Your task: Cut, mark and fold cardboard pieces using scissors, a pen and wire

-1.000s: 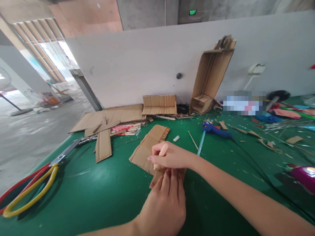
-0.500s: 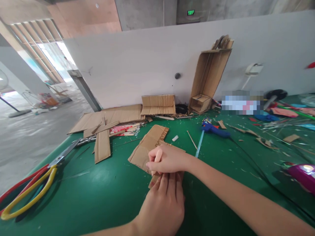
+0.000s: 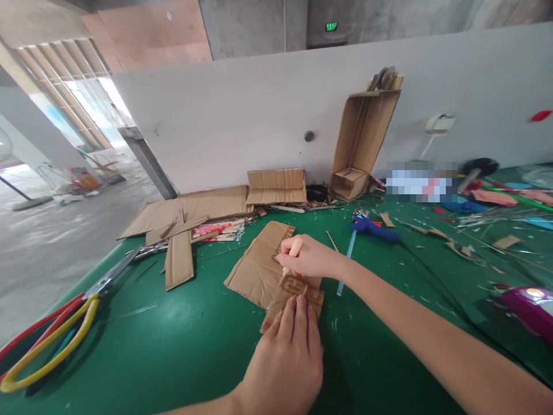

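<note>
L hand (image 3: 283, 366) is palm-down, fingers spread flat on the small cardboard piece (image 3: 275, 310), clamped round nothing; prob. bracing it against sliding. R hand (image 3: 317, 256), just beyond and apart from the L, has its fingers closed round a pale pen-like tool (image 3: 295, 248), held upright-ish, prob. for fine control; can't tell if the tip touches. The small piece lies on the green table (image 3: 151, 351) in front of the person, overlapping a larger cardboard sheet (image 3: 253, 271).

Materials: matte brown corrugated stuff, w/ darker printed marks on the small piece, creases on the sheet; tabletop's smooth, slightly shiny. Blue glue gun (image 3: 377, 229) to the R, w/ a straight, translucent stick; big metal shears (image 3: 113, 274) to the L, red & yellow looped handles. Tall, open cardboard box (image 3: 363, 135) leans on the wall (image 3: 224, 121), approx. upright.
</note>
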`<state>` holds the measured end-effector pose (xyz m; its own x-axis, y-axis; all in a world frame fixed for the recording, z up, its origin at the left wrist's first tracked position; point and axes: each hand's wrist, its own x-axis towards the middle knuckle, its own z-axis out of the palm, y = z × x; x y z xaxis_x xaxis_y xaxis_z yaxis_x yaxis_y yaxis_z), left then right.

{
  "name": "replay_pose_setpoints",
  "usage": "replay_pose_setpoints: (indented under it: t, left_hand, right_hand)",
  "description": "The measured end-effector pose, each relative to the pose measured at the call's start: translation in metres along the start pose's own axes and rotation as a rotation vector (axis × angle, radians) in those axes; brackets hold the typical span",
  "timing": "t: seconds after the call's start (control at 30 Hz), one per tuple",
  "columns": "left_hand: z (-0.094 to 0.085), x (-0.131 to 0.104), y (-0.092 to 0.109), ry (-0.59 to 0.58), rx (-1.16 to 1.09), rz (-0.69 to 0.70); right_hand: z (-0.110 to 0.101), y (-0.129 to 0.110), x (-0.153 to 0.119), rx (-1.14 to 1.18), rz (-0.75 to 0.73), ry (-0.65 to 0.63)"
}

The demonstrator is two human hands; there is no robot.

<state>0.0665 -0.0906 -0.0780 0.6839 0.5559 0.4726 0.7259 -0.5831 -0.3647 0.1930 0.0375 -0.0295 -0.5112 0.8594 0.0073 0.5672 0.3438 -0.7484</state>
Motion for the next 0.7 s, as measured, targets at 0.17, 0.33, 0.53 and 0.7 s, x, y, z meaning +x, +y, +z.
replay_pose_setpoints:
  t: [0.17, 0.33, 0.53, 0.7]
  left_hand:
    - [0.002, 0.001, 0.0, -0.006, 0.0, 0.019]
    - [0.001, 0.0, 0.001, -0.005, 0.006, 0.012]
    - [-0.001, 0.0, 0.0, -0.051, 0.024, 0.042]
    - [0.0, 0.0, -0.001, -0.026, 0.02, 0.037]
  right_hand:
    - [0.001, 0.004, -0.002, 0.039, 0.002, -0.015]
    - [0.0, 0.012, -0.011, 0.119, 0.062, -0.042]
    - [-0.006, 0.018, -0.03, 0.129, 0.054, -0.027]
    - [-0.013, 0.014, -0.039, 0.034, 0.053, -0.001]
